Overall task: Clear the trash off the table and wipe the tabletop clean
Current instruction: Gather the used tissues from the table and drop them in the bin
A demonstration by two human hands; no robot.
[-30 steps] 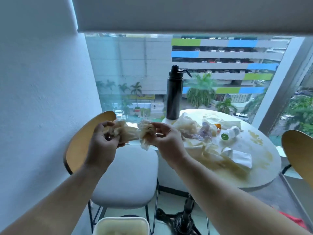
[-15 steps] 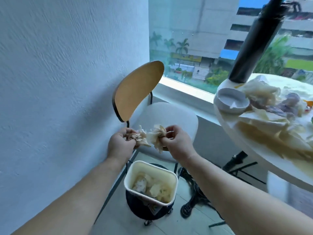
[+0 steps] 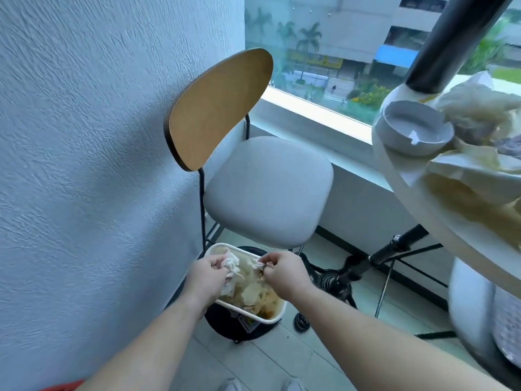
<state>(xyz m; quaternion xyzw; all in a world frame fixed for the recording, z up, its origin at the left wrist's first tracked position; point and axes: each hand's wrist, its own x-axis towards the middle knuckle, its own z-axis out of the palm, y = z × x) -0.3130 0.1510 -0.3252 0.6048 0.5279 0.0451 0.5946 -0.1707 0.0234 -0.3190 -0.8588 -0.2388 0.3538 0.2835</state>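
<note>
My left hand point(image 3: 208, 277) and my right hand point(image 3: 282, 273) are low over a white-rimmed trash bin point(image 3: 277, 316) on the floor. Each hand pinches crumpled, stained tissue point(image 3: 232, 263) just above the used tissues lying in the bin. At the right edge, the round white table point(image 3: 417, 190) carries more crumpled stained paper point(image 3: 479, 108), a grey ashtray point(image 3: 414, 131) and the base of a black bottle point(image 3: 448, 52).
A chair point(image 3: 265, 190) with a wooden back and a grey seat stands behind the bin, against the textured white wall. The table's black cast-iron foot point(image 3: 335, 280) is right of the bin. A window ledge runs behind.
Both hands have dropped from table height down to the bin, taking the crumpled tissue with them. My view has swung down and left, away from the tabletop.
</note>
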